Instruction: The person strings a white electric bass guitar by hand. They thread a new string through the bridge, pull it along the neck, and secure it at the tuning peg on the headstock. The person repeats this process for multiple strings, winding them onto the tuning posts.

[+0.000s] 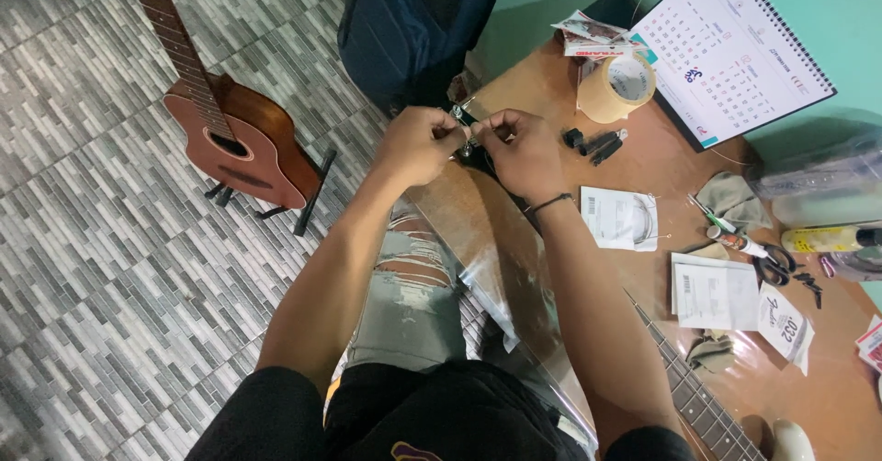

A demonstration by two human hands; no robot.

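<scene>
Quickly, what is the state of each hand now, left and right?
Left hand: closed, pinching a small metal part.
Right hand: closed, pinching the same small metal part from the other side.

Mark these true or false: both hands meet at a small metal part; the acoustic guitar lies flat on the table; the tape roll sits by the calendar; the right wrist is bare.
1. Both hands, left hand and right hand, pinch a small metal part: true.
2. The acoustic guitar lies on the table: false, it stands on a floor stand.
3. The tape roll sits beside the calendar: true.
4. The right wrist is bare: false, it wears a dark band.
</scene>
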